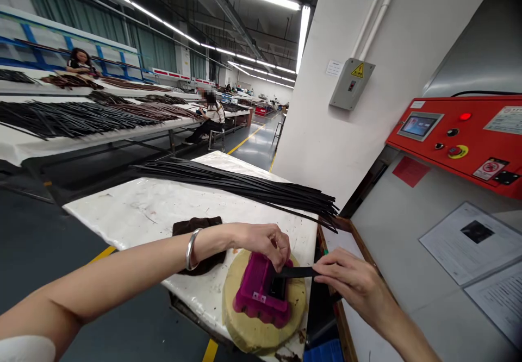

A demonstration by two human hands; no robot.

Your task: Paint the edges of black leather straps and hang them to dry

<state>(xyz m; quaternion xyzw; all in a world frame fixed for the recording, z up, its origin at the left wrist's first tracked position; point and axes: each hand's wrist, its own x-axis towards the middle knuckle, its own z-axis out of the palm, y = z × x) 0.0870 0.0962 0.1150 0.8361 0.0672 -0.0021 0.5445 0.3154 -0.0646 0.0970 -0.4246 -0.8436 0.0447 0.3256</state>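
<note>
A black strap (299, 272) is stretched between my two hands above a magenta box-like holder (248, 291). My left hand (265, 244) pinches the strap's left part over the holder, and the wrist wears a silver bangle. To the right, my right hand (350, 275) grips the strap between thumb and fingers, beyond the holder's edge. A dark rectangular recess (278, 287) shows in the top of the holder, partly covered by strap and fingers. Beneath the holder lies a round yellowish pad (234, 326). A dark brown cloth (199, 225) is partly hidden behind my left forearm.
A bundle of long black straps (244, 182) lies across the back of the white table (134, 204). A red control panel (460, 139) and a pillar (322, 117) stand to the right. A blue crate (326, 351) is below. Two people sit at long strap-covered tables at left.
</note>
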